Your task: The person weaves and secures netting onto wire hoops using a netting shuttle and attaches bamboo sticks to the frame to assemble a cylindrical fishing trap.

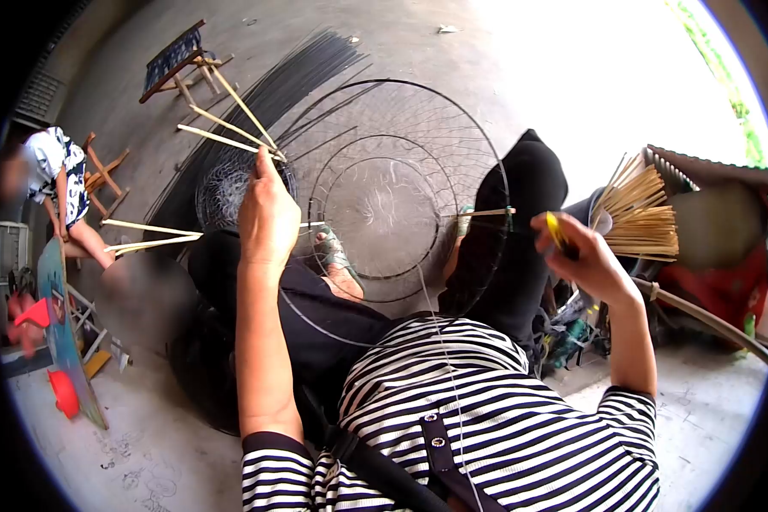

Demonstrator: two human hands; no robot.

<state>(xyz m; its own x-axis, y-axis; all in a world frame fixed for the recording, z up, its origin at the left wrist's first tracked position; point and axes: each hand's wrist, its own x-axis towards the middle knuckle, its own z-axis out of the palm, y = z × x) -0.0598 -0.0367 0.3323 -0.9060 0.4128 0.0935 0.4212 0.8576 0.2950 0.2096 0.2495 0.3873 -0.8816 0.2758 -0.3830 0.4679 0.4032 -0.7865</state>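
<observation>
A round wire frame (382,83) with concentric rings and fine mesh lies across my knees. My left hand (267,212) is closed on thin pale sticks (235,101) at the frame's left side, and they fan out up and to the left. My right hand (584,254), fingers curled, grips a yellow-and-black tool (561,236) just right of the frame's rim. One pale stick (489,212) spans the rings on the right, its end near that hand. A thin wire (445,358) runs from the frame down over my striped shirt.
Bundled sticks (636,213) stand at the right, beside a long pole (708,318). Dark wires (273,102) lie on the floor behind the frame. A folding stool (175,61) stands at the upper left. Another person (55,175) sits at the far left near a blue board (57,328).
</observation>
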